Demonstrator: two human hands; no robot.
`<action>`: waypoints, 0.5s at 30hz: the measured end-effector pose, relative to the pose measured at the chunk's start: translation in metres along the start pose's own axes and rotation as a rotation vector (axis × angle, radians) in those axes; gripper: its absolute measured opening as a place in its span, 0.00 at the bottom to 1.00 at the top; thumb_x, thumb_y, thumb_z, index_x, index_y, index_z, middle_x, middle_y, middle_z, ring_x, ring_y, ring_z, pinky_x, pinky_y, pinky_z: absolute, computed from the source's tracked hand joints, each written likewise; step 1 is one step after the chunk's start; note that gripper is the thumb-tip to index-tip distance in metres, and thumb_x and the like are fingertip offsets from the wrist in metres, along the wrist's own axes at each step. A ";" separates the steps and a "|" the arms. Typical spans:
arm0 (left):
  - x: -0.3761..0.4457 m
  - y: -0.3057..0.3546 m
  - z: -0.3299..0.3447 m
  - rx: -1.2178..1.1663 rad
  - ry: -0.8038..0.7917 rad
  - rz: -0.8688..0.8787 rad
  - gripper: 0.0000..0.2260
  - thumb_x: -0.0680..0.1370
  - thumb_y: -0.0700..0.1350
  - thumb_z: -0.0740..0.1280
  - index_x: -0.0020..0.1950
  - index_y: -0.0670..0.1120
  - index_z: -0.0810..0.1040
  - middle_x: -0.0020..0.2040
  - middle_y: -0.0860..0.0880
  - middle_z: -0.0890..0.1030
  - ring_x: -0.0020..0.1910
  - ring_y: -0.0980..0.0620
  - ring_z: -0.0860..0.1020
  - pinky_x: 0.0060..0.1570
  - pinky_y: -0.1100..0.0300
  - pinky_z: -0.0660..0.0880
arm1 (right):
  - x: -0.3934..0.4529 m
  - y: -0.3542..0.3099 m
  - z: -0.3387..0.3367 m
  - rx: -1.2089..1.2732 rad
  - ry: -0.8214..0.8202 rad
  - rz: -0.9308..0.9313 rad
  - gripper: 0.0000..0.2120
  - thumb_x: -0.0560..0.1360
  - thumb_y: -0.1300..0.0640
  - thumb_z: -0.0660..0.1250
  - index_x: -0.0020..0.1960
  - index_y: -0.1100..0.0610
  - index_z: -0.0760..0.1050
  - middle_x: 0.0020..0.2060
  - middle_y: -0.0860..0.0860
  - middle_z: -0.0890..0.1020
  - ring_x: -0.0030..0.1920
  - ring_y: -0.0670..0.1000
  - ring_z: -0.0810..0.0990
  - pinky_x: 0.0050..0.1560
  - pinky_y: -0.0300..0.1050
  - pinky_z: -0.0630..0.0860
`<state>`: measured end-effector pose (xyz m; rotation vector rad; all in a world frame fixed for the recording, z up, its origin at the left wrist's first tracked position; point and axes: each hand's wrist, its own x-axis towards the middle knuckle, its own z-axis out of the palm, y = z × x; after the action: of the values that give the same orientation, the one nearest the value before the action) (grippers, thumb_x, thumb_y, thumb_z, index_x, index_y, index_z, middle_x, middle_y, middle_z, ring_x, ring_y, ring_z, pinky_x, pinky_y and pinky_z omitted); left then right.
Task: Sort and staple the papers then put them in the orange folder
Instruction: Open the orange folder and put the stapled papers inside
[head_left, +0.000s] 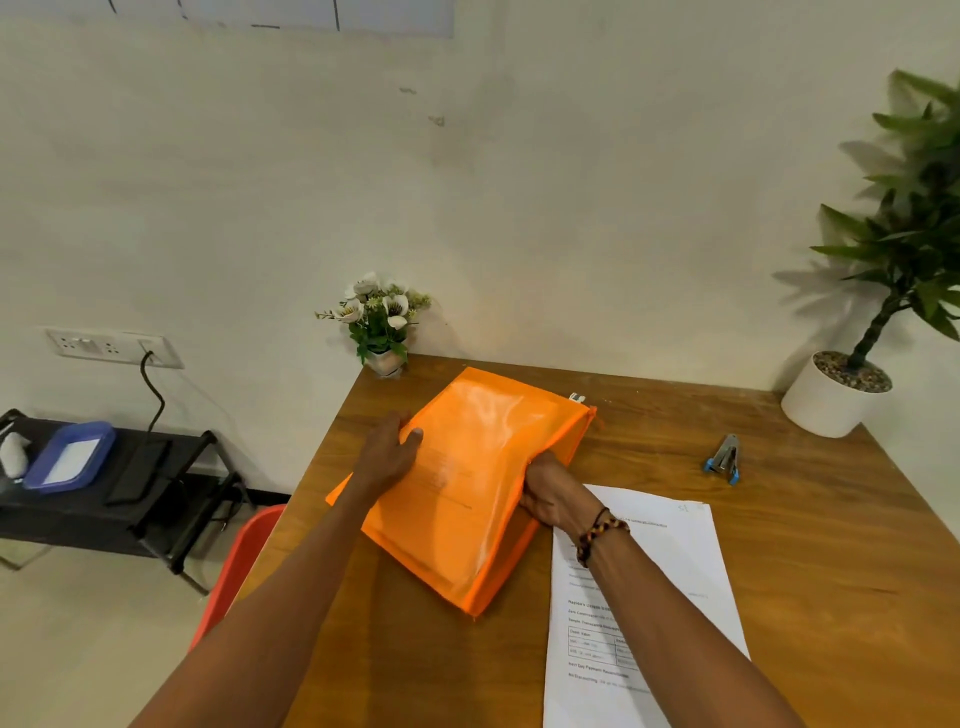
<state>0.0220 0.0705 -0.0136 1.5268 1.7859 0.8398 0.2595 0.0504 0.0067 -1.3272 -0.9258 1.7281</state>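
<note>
The orange folder (467, 483) lies tilted on the wooden table (779, 545), with printed papers faintly visible through its clear front. My left hand (387, 452) grips its left edge, thumb on top. My right hand (553, 491) grips its right edge, fingers curled under the rim. A sheet of printed white paper (649, 582) lies flat on the table to the right of the folder, partly under my right forearm. A small grey stapler with blue ends (723, 460) sits further right, apart from both hands.
A small pot of white flowers (382, 322) stands at the table's back left corner. A large plant in a white pot (831, 395) fills the back right corner. A red chair (239, 561) and a low black rack (130, 483) with a blue tray stand left of the table.
</note>
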 end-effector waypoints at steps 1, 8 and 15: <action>0.000 0.000 0.002 0.027 -0.001 0.006 0.22 0.84 0.50 0.62 0.76 0.44 0.67 0.73 0.42 0.72 0.71 0.41 0.71 0.70 0.44 0.69 | -0.001 -0.004 -0.002 -0.078 -0.019 0.015 0.13 0.84 0.58 0.59 0.67 0.55 0.74 0.53 0.59 0.86 0.53 0.61 0.85 0.49 0.59 0.84; 0.002 -0.007 0.016 0.294 0.008 0.068 0.26 0.80 0.53 0.67 0.75 0.44 0.68 0.73 0.41 0.70 0.73 0.40 0.68 0.70 0.46 0.67 | -0.019 -0.035 -0.026 -0.811 0.040 -0.070 0.11 0.78 0.64 0.59 0.39 0.62 0.75 0.31 0.62 0.77 0.23 0.52 0.72 0.28 0.42 0.68; -0.023 0.024 0.047 0.366 0.198 0.358 0.20 0.78 0.51 0.70 0.68 0.49 0.76 0.68 0.44 0.75 0.67 0.42 0.73 0.63 0.44 0.72 | -0.029 -0.026 -0.065 -1.197 0.415 -0.319 0.02 0.77 0.56 0.69 0.47 0.53 0.76 0.46 0.52 0.82 0.53 0.58 0.81 0.51 0.50 0.74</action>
<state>0.0767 0.0539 -0.0210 2.1095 1.9146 0.8906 0.3313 0.0425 0.0297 -1.9745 -1.8874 0.5054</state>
